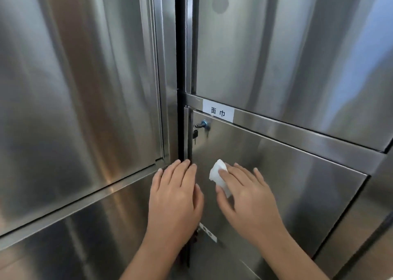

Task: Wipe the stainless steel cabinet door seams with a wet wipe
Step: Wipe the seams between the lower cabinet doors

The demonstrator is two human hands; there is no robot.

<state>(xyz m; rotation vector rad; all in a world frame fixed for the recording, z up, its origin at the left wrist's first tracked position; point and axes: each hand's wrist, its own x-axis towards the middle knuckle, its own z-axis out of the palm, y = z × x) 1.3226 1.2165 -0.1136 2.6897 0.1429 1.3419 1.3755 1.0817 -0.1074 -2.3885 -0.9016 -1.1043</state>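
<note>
A stainless steel cabinet door (287, 184) fills the lower right of the head view, with a dark vertical seam (180, 131) along its left edge. My left hand (176, 196) lies flat with straight fingers, its fingertips over that seam. My right hand (248, 196) presses a folded white wet wipe (217, 172) flat against the door face, a little right of the seam. The wipe sticks out past my index finger and thumb.
A key hangs in the lock (203, 124) near the door's upper left corner, below a white label (218, 111). Another steel door (297, 56) sits above, and steel panels (74, 88) stand to the left. A second small label (209, 235) shows between my wrists.
</note>
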